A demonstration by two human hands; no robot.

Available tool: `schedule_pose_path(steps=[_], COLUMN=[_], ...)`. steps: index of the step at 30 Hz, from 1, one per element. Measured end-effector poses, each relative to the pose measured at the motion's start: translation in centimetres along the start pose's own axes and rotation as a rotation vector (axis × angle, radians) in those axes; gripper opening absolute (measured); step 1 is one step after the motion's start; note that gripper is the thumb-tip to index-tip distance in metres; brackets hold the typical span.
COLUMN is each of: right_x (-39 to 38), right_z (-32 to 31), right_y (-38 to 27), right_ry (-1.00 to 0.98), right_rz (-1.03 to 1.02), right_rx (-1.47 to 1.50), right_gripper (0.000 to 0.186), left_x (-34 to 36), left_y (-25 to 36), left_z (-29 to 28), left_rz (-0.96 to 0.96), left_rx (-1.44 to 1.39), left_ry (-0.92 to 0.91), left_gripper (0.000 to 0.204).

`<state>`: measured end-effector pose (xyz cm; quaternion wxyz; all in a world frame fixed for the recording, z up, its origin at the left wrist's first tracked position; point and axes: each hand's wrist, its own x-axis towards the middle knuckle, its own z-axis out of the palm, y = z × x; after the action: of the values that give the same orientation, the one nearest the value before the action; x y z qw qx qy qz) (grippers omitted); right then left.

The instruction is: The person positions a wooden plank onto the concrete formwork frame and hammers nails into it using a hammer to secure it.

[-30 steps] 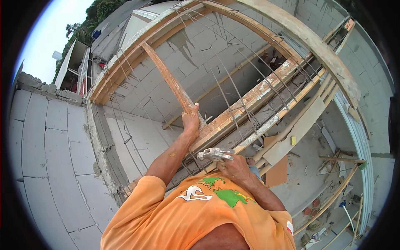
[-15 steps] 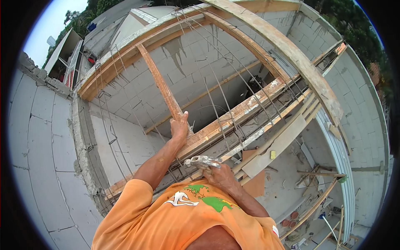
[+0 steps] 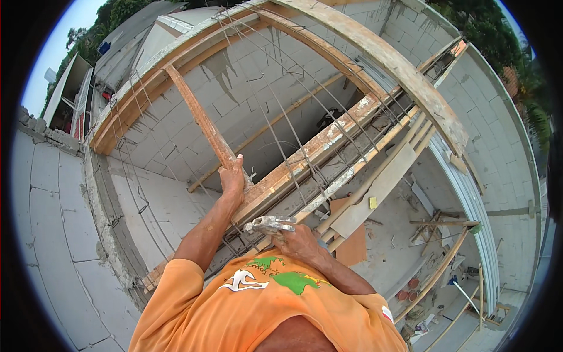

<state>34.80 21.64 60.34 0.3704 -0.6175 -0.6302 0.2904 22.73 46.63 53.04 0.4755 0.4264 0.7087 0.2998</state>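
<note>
My left hand point(image 3: 232, 174) is closed round the lower end of a reddish-brown wooden batten point(image 3: 201, 116). This batten spans from the far timber edge to the near formwork board point(image 3: 314, 154), and its near end meets that board beside my fingers. In my right hand point(image 3: 296, 240), close to my orange shirt, is a hammer point(image 3: 271, 224) with a worn, whitish metal head. Its head points left, over the near beam trench, while the handle is mostly hidden by my fingers.
Thin steel bars point(image 3: 285, 146) cross the opening between the two timber edges. A long plank point(image 3: 387, 58) arches over the far right. Block walls point(image 3: 58, 234) stand on both sides. Lower right, a floor holds scattered timber and a leaning pole point(image 3: 437, 281).
The surroundings have shifted left and slightly up in view. My left hand still grips the batten and my right hand still holds the hammer.
</note>
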Motion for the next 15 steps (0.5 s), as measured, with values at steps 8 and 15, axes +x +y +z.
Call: schedule_pose_path(steps=[8, 15], right_x=[0.3, 1.3], right_z=[0.5, 0.2], right_y=[0.4, 0.8], right_ry=[-0.056, -0.021], right_rz=[0.006, -0.026], right_rx=[-0.006, 0.06], right_gripper=[0.032, 0.031], left_x=[-0.6, -1.8], left_y=[0.3, 2.2], left_z=[-0.3, 0.0], left_rz=[-0.006, -0.008], left_rx=[0.024, 0.062], left_ry=[0.029, 0.03], left_gripper=[0.07, 0.07])
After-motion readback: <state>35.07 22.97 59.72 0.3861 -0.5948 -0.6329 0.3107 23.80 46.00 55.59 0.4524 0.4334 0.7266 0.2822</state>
